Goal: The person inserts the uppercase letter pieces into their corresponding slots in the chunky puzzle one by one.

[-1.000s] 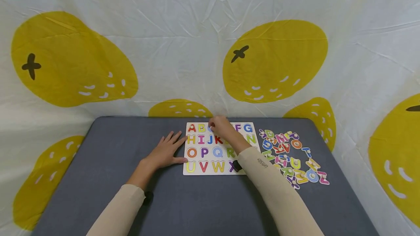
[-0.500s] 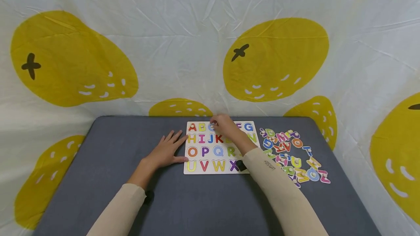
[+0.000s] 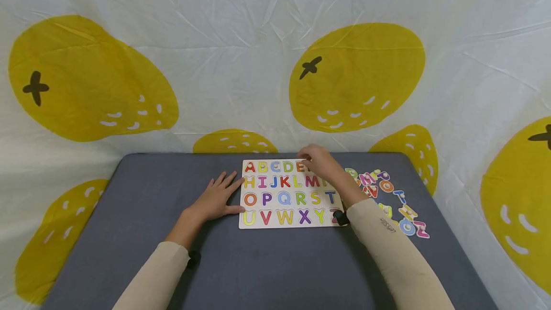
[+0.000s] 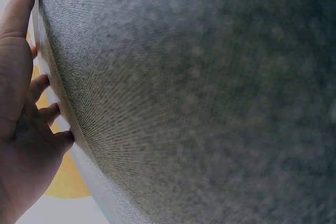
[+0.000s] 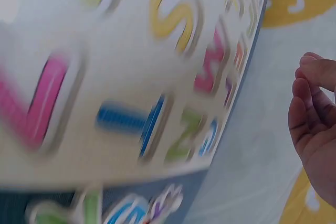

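Board [image 3: 275, 208] on table [image 3: 267, 271], perhaps cloth backdrop [image 3: 232, 71]

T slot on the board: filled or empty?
Empty. The right wrist view shows the blue T slot as a bare recess; no knob stands on it in the head view either.

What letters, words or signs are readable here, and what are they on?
"ABCDE": puzzle board, top row
"HIJKLM": second row
"OPQRST": third row
"UVWXY": bottom row
"P": loose purple piece
"O": loose orange piece
"T": loose blue piece
Lettering on the right sleeve: too small to read.
Remaining row ends: partly covered or blurred.
Other loose pieces: mostly too small or covered.
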`<state>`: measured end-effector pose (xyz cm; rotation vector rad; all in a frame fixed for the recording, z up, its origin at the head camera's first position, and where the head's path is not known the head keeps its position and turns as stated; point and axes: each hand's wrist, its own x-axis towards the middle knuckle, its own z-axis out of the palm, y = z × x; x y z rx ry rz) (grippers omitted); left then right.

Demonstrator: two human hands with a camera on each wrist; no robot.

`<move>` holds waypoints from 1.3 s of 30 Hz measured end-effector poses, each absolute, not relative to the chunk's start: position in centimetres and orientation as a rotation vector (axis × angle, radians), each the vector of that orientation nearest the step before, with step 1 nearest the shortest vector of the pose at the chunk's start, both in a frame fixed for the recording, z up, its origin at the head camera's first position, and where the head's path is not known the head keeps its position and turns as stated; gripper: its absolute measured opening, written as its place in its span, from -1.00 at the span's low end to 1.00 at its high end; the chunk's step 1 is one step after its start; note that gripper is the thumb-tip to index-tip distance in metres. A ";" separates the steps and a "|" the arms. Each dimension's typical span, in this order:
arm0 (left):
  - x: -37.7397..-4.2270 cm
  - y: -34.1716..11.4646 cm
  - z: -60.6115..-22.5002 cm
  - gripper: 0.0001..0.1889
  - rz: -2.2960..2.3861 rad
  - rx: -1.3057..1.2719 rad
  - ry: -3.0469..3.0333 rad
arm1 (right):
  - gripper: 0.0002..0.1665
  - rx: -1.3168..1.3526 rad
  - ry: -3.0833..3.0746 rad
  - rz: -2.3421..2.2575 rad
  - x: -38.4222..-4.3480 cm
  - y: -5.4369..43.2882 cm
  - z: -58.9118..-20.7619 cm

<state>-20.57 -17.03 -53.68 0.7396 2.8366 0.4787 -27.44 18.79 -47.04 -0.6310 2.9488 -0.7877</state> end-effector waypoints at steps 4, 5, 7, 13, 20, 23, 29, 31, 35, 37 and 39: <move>-20.6 -17.1 -53.7 0.02 0.478 0.744 2.837 | -0.76 -0.607 2.975 -0.744 -27.1 21.8 -47.1; -20.6 -17.1 -53.7 0.02 0.478 0.744 2.837 | -0.76 -0.595 2.980 -0.736 -27.1 22.6 -47.1; -20.5 -17.1 -53.8 0.02 0.477 0.742 2.837 | -0.75 -0.580 2.992 -0.731 -26.9 24.3 -47.2; -20.4 -17.1 -53.5 0.03 0.482 0.734 2.834 | -0.76 -0.502 3.009 -0.712 -26.4 28.6 -47.5; -20.4 -17.2 -53.4 0.02 0.491 0.737 2.831 | -0.74 -0.435 2.985 -0.680 -25.9 31.6 -48.0; -20.5 -17.2 -53.5 0.02 0.489 0.740 2.828 | -0.75 -0.427 2.978 -0.642 -25.8 32.4 -48.5; -20.5 -17.2 -53.6 0.03 0.489 0.729 2.833 | -0.78 -0.403 2.968 -0.596 -25.9 33.3 -49.5; -20.4 -17.2 -53.5 0.02 0.497 0.732 2.839 | -0.77 -0.405 2.966 -0.586 -25.9 33.4 -49.8; -20.4 -17.2 -53.4 0.01 0.497 0.736 2.843 | -0.76 -0.403 2.963 -0.563 -26.0 33.5 -50.3; -20.4 -17.1 -53.4 0.00 0.494 0.736 2.841 | -0.76 -0.413 2.965 -0.543 -26.1 33.5 -50.4; -20.4 -17.1 -53.4 0.00 0.497 0.735 2.838 | -0.78 -0.432 2.971 -0.519 -26.1 33.5 -50.3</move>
